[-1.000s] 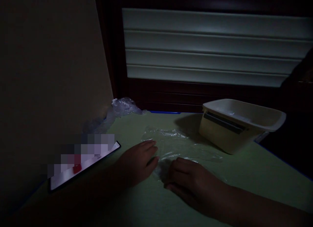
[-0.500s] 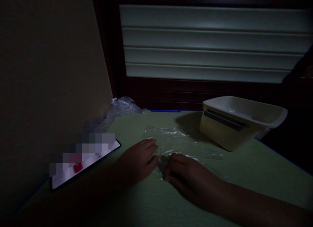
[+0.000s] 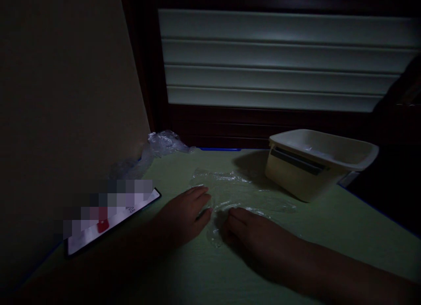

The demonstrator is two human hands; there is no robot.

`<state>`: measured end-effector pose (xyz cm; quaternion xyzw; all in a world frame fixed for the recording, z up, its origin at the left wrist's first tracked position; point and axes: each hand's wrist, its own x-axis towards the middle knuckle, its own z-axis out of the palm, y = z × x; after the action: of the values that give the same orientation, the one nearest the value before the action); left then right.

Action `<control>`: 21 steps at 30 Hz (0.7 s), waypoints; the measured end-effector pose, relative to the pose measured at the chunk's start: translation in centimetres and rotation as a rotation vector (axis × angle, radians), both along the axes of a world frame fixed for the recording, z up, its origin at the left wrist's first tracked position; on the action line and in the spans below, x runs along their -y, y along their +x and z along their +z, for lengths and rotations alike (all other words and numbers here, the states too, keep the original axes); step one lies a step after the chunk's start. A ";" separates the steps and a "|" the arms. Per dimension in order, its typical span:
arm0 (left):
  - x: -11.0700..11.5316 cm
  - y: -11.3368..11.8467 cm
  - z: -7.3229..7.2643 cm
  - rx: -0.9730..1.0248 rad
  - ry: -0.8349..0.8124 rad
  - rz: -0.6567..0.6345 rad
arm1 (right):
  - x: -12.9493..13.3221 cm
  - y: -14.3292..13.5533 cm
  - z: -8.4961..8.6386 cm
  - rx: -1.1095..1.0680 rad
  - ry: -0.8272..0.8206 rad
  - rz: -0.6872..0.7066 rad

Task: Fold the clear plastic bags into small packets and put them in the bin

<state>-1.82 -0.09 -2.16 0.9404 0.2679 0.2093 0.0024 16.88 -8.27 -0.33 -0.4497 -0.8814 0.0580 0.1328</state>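
A thin clear plastic bag (image 3: 223, 178) lies spread on the green tabletop (image 3: 197, 270), wrinkled and shiny, in front of both hands. My left hand (image 3: 187, 213) rests at the plastic's left edge with its fingers apart and nothing in them. Over the plastic's near part is my right hand (image 3: 246, 230), its fingers curled down and pressed together. Dim light and shadow hide what lies under those fingertips, so I cannot make out what they hold, if anything.
A cream bin (image 3: 296, 178) with a dark strip stands at the back right, with clear plastic inside. Crumpled plastic (image 3: 164, 143) lies in the back left corner by the wall. A lit phone (image 3: 115, 224), partly pixelated, is on the left. Behind is a slatted panel (image 3: 269, 55).
My right hand's fingers have curled further under, and a bit more plastic shows flat beside them. My left hand has hardly moved. The whole view has shifted slightly.
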 end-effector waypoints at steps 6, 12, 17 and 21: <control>-0.1 -0.2 -0.3 0.009 0.003 0.004 | 1.7 1.5 2.6 -0.035 -0.236 0.103; -0.3 -0.1 0.4 -0.034 0.016 0.012 | 1.9 2.2 4.4 -0.239 -0.434 0.132; 0.2 0.4 0.6 0.050 0.063 0.047 | 0.5 1.3 2.9 -0.472 -0.047 -0.070; 0.3 0.4 0.0 -0.072 0.058 0.038 | -0.5 0.0 0.8 -0.397 0.098 -0.128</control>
<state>-1.44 -0.39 -2.11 0.9419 0.2792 0.1829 -0.0385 16.90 -7.80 0.49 -0.4774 -0.8093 0.0942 0.3290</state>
